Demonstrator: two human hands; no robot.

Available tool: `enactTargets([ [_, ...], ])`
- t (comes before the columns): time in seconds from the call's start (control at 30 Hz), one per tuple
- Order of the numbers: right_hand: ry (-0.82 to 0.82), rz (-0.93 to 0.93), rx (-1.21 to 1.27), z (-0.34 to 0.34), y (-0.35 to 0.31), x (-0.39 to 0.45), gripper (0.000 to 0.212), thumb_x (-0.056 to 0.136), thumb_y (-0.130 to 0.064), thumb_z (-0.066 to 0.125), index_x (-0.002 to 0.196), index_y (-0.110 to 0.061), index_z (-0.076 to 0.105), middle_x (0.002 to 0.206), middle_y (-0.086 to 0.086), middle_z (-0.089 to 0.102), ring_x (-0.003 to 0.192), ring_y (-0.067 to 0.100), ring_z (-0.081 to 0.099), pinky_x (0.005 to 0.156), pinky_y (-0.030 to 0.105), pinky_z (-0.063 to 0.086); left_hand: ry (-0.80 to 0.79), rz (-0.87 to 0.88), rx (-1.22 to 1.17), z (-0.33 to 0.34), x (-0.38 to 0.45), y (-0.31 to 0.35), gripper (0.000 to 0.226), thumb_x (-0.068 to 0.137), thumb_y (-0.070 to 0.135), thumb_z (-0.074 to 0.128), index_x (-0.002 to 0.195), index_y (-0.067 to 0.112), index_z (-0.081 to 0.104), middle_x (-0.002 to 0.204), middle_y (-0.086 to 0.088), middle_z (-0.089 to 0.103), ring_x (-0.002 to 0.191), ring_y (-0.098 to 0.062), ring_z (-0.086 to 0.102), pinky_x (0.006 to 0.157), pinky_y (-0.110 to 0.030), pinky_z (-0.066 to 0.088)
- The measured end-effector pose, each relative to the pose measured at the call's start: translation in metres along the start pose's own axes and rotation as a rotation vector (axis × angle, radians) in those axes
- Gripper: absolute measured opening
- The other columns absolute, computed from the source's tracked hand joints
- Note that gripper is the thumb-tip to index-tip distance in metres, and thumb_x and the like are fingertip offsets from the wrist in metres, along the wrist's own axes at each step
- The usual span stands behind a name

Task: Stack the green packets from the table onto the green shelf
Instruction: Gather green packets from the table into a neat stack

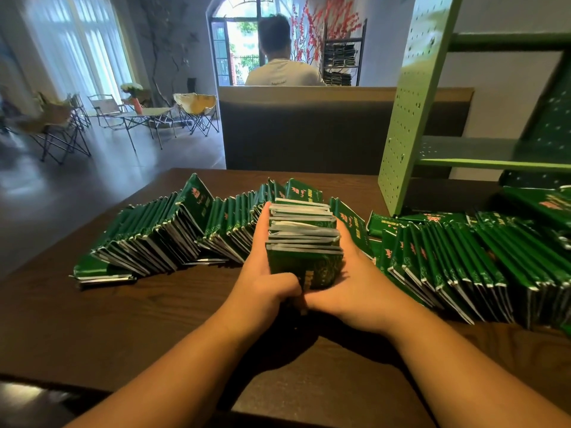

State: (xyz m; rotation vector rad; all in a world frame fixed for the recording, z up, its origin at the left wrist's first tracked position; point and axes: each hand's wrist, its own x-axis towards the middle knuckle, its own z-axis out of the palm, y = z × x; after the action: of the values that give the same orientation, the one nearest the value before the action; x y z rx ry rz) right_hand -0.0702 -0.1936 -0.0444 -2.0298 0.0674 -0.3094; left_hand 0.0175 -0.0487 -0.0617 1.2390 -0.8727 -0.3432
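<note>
While long leaning rows of green packets [160,233] crowd the table on the left and more rows [457,261] press in on the right, the green shelf [411,112] stands at the table's far right, its perforated side panel rising just behind the right-hand rows. The dark wood table [154,319] backs onto a padded bench [309,131], beyond which a person in a white shirt [282,72] sits facing away; folding chairs [123,115] stand by bright windows on the left. Between the rows, a bundle of packets [304,239] sits upright, glossy dark green with pale printed patterns and grey edges. The left hand [265,279] and right hand [355,285] clamp its two sides, fingers curled around it, thumbs meeting at the near face.
</note>
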Motion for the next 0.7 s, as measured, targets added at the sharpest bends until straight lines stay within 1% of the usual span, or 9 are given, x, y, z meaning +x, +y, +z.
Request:
enactTargets([
  [0.07, 0.017, -0.023, -0.006, -0.002, 0.002, 0.001, 0.118, 0.065, -0.010, 0.091, 0.155, -0.038, 0.020, 0.133, -0.020, 0.062, 0.126, 0.001, 0.057, 0.107, 0.035, 0.050, 0.021, 0.017, 0.025, -0.001, 0.002, 0.001, 0.111, 0.050, -0.005, 0.058, 0.153, 0.027, 0.029, 0.136, -0.006, 0.064, 0.129, -0.024, 0.060, 0.098, -0.034, 0.053],
  [0.2, 0.064, -0.062, 0.024, -0.003, 0.003, 0.003, 0.100, 0.065, 0.003, 0.089, 0.142, -0.034, 0.038, 0.128, -0.015, 0.065, 0.120, -0.003, 0.060, 0.094, 0.016, 0.052, 0.045, 0.055, 0.111, -0.005, -0.002, 0.004, 0.110, 0.052, 0.016, 0.066, 0.154, 0.025, 0.027, 0.137, -0.001, 0.062, 0.129, -0.019, 0.059, 0.100, -0.030, 0.050],
  [0.23, 0.082, -0.067, 0.057, -0.004, 0.002, 0.003, 0.096, 0.064, 0.005, 0.089, 0.138, -0.034, 0.042, 0.126, -0.014, 0.066, 0.119, -0.002, 0.061, 0.094, 0.017, 0.053, 0.051, 0.061, 0.123, -0.006, -0.003, 0.004, 0.110, 0.055, 0.019, 0.068, 0.156, 0.025, 0.025, 0.138, -0.004, 0.059, 0.129, -0.020, 0.059, 0.100, -0.031, 0.051],
  [0.3, 0.119, -0.061, 0.145, -0.004, 0.003, 0.004, 0.091, 0.062, 0.000, 0.089, 0.135, -0.032, 0.046, 0.126, -0.012, 0.068, 0.120, 0.003, 0.063, 0.097, 0.026, 0.055, 0.060, 0.083, 0.145, -0.007, -0.004, 0.004, 0.107, 0.062, 0.024, 0.071, 0.157, 0.031, 0.023, 0.140, -0.011, 0.054, 0.128, -0.026, 0.060, 0.100, -0.036, 0.052],
  [0.37, 0.153, -0.053, 0.220, -0.004, 0.002, 0.003, 0.091, 0.057, -0.006, 0.089, 0.136, -0.025, 0.049, 0.126, -0.006, 0.069, 0.120, 0.012, 0.065, 0.099, 0.036, 0.055, 0.084, 0.104, 0.154, -0.007, -0.004, 0.003, 0.100, 0.067, 0.031, 0.071, 0.155, 0.038, 0.023, 0.140, -0.012, 0.053, 0.126, -0.029, 0.060, 0.100, -0.037, 0.052],
  [0.43, 0.170, -0.044, 0.276, -0.004, 0.001, 0.004, 0.091, 0.056, -0.005, 0.090, 0.136, -0.019, 0.051, 0.126, 0.001, 0.070, 0.118, 0.019, 0.067, 0.098, 0.043, 0.056, 0.130, 0.110, 0.157, -0.007, -0.005, 0.003, 0.097, 0.068, 0.036, 0.069, 0.155, 0.038, 0.024, 0.139, -0.010, 0.053, 0.124, -0.026, 0.061, 0.100, -0.037, 0.052],
  [0.57, 0.221, -0.040, 0.248, -0.010, -0.011, 0.000, 0.091, 0.060, 0.000, 0.092, 0.138, -0.020, 0.049, 0.124, -0.003, 0.070, 0.113, 0.011, 0.068, 0.091, 0.027, 0.057, 0.170, 0.130, 0.179, -0.005, -0.006, 0.003, 0.088, 0.074, 0.042, 0.065, 0.154, 0.035, 0.031, 0.138, -0.007, 0.056, 0.129, -0.028, 0.057, 0.106, -0.057, 0.047],
  [0.63, 0.238, -0.039, 0.233, -0.017, -0.021, 0.000, 0.092, 0.060, 0.001, 0.092, 0.138, -0.021, 0.049, 0.122, -0.006, 0.071, 0.112, 0.008, 0.068, 0.090, 0.024, 0.057, 0.170, 0.116, 0.180, 0.000, -0.004, 0.009, 0.083, 0.076, 0.044, 0.064, 0.153, 0.032, 0.035, 0.138, -0.008, 0.057, 0.128, -0.028, 0.059, 0.103, -0.056, 0.051],
  [0.7, 0.251, -0.046, 0.244, -0.025, -0.034, 0.002, 0.097, 0.054, -0.008, 0.095, 0.138, -0.020, 0.049, 0.123, -0.003, 0.071, 0.113, 0.013, 0.069, 0.093, 0.032, 0.057, 0.132, 0.092, 0.152, 0.006, 0.003, 0.022, 0.078, 0.076, 0.045, 0.065, 0.149, 0.034, 0.039, 0.137, -0.010, 0.059, 0.127, -0.029, 0.060, 0.097, -0.048, 0.056],
])
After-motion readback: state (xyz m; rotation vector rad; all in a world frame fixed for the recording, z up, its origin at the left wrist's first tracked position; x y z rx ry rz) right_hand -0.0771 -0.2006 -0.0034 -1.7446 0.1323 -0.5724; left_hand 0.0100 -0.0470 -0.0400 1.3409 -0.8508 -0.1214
